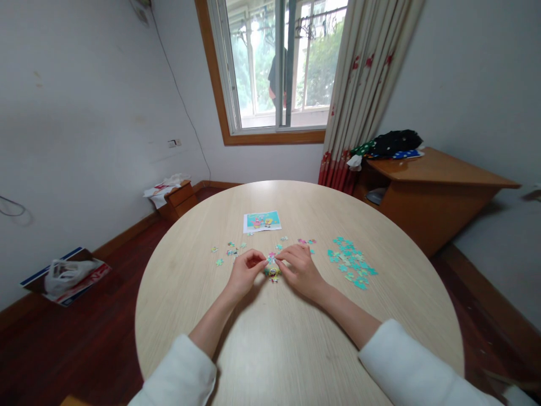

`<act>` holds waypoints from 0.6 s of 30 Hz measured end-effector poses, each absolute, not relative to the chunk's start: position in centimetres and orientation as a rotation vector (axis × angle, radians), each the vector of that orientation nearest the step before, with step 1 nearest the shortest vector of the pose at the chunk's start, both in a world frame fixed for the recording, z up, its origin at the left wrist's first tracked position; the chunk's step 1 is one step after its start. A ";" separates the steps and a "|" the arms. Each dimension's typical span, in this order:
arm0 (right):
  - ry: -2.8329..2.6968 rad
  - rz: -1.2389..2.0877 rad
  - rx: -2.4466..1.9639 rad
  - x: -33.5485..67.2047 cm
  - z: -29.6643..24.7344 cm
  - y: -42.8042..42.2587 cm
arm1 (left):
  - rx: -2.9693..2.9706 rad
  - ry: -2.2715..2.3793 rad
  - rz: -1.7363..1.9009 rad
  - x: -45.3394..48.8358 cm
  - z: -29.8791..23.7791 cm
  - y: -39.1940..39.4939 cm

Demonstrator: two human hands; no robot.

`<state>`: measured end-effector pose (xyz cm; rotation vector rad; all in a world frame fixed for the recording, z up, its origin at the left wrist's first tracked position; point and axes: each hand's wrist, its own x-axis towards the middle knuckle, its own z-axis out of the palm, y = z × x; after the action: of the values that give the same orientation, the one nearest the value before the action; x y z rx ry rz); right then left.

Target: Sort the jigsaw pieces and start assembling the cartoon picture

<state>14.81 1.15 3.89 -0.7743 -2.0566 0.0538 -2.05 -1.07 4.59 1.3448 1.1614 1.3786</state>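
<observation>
Over the middle of the round table, my left hand (246,272) and my right hand (300,270) meet with their thumbs and fingers closed. Between their fingertips is a small pink and white puzzle piece (271,258), which both hands pinch from the sides. Just below it lies a small joined patch of puzzle (273,272) with a yellow cartoon face. A further small piece (274,280) sits at the patch's near edge. My fingers hide part of the patch, so how the held piece meets it cannot be made out.
A printed reference picture (262,221) lies beyond my hands. Loose pieces (231,252) are scattered left, with pink ones (306,241) behind my right hand. A wide spread of teal pieces (353,262) covers the table's right side. A person (276,79) stands outside the window.
</observation>
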 end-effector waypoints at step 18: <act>-2.044 0.048 -0.772 14.8 3.9 1.2 | 1.345 1.172 1.366 -2.2 4.5 -1.0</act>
<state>14.79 1.17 3.90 -0.7723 -2.0438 0.0479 -2.17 -1.00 4.45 1.3453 1.1719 1.3660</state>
